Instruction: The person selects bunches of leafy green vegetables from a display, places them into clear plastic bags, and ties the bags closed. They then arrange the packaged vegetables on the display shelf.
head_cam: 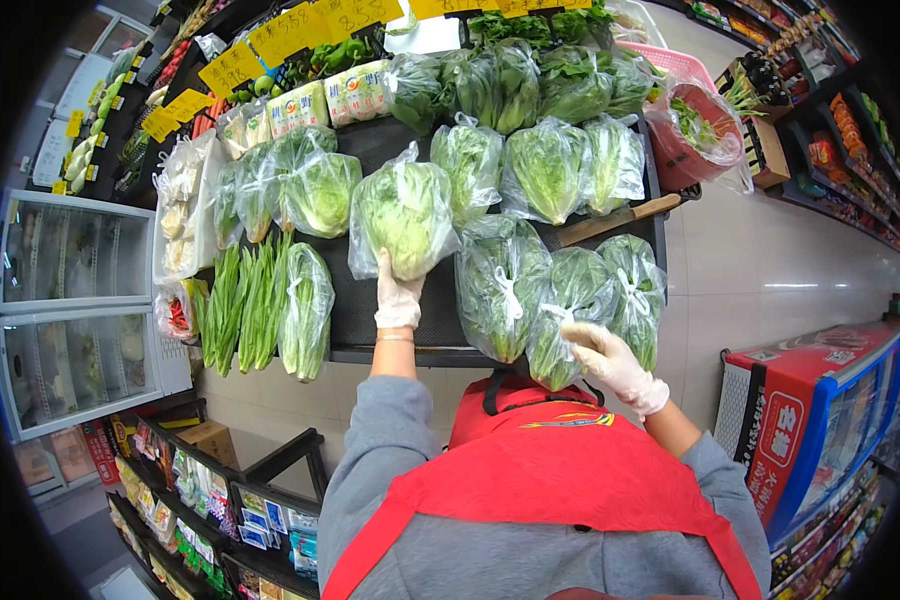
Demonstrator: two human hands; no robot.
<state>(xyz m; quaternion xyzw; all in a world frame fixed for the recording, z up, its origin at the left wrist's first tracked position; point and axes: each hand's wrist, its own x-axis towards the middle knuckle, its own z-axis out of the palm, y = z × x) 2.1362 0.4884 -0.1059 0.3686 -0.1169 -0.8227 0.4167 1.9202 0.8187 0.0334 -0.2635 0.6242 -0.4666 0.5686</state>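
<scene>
My left hand (pixel 400 294), in a white glove, grips the base of a bagged head of lettuce (pixel 403 214) near the middle of the black display table (pixel 367 319). Its clear plastic bag is tied at the top. My right hand (pixel 613 366), also gloved, is over the side of a bagged bunch of leafy greens (pixel 570 300) at the front edge. The fingers of that hand are slightly bent and apart; whether they touch the bag is unclear. Larger bagged greens (pixel 499 285) with a white knot lie to the left of that bunch, and another tied bag (pixel 636 292) to its right.
A knife (pixel 615 219) with a wooden handle lies at the table's right side. Loose long-leaf greens (pixel 246 304) rest at the front left, beside a white tray (pixel 208 202) of bagged goods. A red lined bin (pixel 679 161) stands right of the table; a red freezer (pixel 772 420) is further right.
</scene>
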